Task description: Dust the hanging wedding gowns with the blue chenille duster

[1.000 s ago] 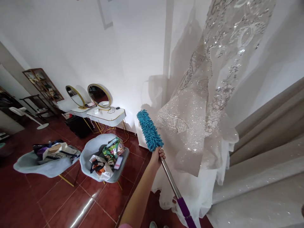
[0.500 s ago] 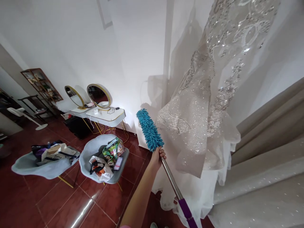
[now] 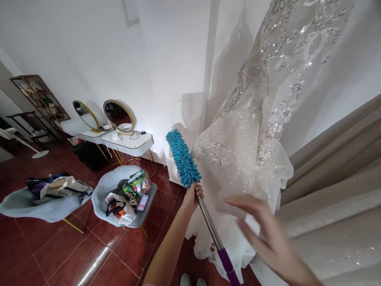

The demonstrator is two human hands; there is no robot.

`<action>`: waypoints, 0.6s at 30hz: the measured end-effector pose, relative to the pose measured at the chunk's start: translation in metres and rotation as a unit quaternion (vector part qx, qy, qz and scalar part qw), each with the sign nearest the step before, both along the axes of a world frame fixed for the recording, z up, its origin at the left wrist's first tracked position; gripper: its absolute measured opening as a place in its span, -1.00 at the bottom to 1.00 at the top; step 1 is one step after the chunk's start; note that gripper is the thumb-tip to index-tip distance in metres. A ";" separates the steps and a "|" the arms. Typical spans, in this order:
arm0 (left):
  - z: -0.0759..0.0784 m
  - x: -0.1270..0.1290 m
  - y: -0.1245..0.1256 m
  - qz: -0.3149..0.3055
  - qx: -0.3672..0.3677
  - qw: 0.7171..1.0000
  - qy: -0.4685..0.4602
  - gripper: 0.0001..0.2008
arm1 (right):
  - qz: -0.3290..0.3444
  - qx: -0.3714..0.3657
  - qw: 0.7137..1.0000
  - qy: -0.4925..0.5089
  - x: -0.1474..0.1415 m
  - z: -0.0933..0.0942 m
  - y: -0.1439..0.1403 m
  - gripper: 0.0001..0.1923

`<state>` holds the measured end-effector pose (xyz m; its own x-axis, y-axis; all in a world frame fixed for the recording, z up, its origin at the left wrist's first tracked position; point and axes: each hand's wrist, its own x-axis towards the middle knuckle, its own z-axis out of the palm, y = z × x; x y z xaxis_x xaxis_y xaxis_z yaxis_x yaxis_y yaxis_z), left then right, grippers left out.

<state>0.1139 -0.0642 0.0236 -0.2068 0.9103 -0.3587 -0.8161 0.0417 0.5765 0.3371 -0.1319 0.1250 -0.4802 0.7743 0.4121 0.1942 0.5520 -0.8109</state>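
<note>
Right hand [image 3: 268,234] is seen nearest the camera, blurred, fingers spread apart and clamped on nothing, held in front of the lower edge of the sequined dress [image 3: 253,131]; whether the fingertips touch the fabric cannot be told. The wrist is cut off at the bottom edge of the picture. Left hand [image 3: 193,194] is closed around the metal pole of the duster [image 3: 208,220], just below its blue fluffy head [image 3: 182,157]. The head is tilted up to the left, just beside the dress hem. The pole's purple grip [image 3: 228,266] runs out of the picture at the bottom. The dress hangs against the white wall; its top is cut off. Beige curtains [image 3: 333,167] are seen to the right. On the red tiled floor [image 3: 59,254], two grey chairs [image 3: 101,194] are loaded with bags and packets, whose contents are hard to make out. Farther back, a white counter [image 3: 131,145] carries two round mirrors [image 3: 119,115].
</note>
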 end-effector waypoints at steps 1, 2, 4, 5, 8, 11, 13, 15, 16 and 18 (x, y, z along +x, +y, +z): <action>0.001 -0.001 -0.001 -0.001 0.000 1.000 0.001 -0.55 | 0.007 -0.021 1.000 -0.008 -0.017 -0.016 0.010 -0.67; 0.003 -0.002 -0.002 -0.002 0.001 1.000 0.003 -0.56 | 0.010 -0.047 0.999 -0.011 -0.032 -0.035 0.018 -0.66; 0.007 -0.004 -0.004 0.002 0.004 1.000 0.010 -0.57 | 0.006 -0.102 0.995 0.001 -0.058 -0.072 0.030 -0.62; 0.009 -0.004 -0.005 0.005 0.006 1.000 0.014 -0.57 | 0.015 -0.142 0.990 0.004 -0.067 -0.088 0.033 -0.59; 0.011 -0.002 -0.008 0.015 0.006 1.000 0.025 -0.59 | 0.113 -0.312 0.943 0.022 -0.082 -0.118 0.037 -0.53; 0.008 0.001 -0.009 0.014 0.008 0.999 0.035 -0.59 | 0.151 -0.436 0.885 0.063 -0.090 -0.123 0.037 -0.49; 0.005 0.002 -0.009 0.012 0.009 0.999 0.042 -0.58 | 0.149 -0.469 0.867 0.079 -0.095 -0.121 0.037 -0.50; 0.004 0.002 -0.007 0.007 0.007 0.999 0.052 -0.57 | 0.145 -0.481 0.859 0.095 -0.100 -0.120 0.036 -0.55; 0.003 0.002 -0.006 0.003 0.005 0.998 0.056 -0.56 | 0.140 -0.486 0.856 0.104 -0.102 -0.120 0.036 -0.57; 0.003 0.001 -0.004 -0.005 0.002 0.998 0.063 -0.55 | 0.131 -0.495 0.851 0.120 -0.105 -0.121 0.035 -0.60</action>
